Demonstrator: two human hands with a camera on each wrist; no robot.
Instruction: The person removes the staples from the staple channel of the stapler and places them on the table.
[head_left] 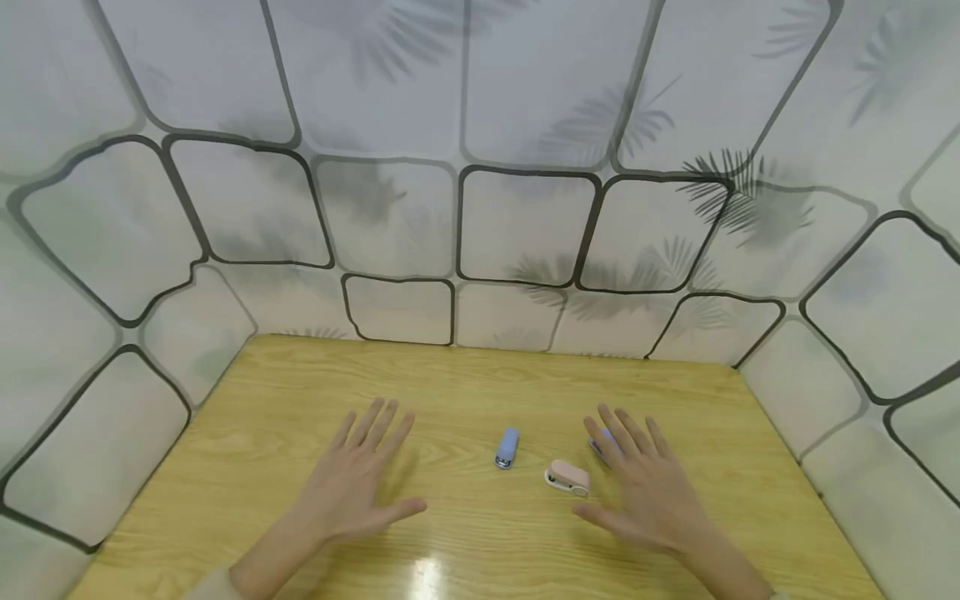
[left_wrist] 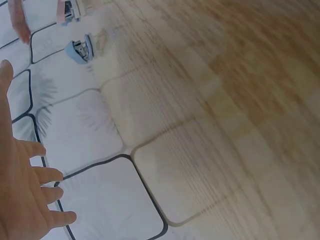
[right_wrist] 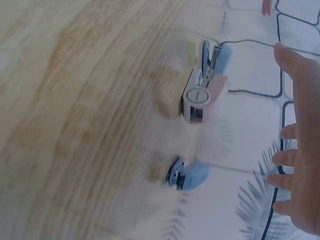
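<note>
My left hand point(head_left: 348, 483) hovers over the left part of the wooden table with fingers spread, holding nothing. To its right lies a blue stapler point(head_left: 507, 447), also seen in the left wrist view as a blue stapler point(left_wrist: 79, 50). A pink and white stapler point(head_left: 567, 477) rests on the table near the right thumb; its round white hinge shows in the right wrist view. My right hand point(head_left: 648, 483), fingers spread as well, is above a second blue stapler point(right_wrist: 192, 175), which its fingers partly cover in the head view. Both hands are apart from the staplers.
The light wooden table point(head_left: 450, 383) has a glare spot near its front. Patterned white panels point(head_left: 532, 225) with dark lines and leaf shapes stand behind it and along both sides.
</note>
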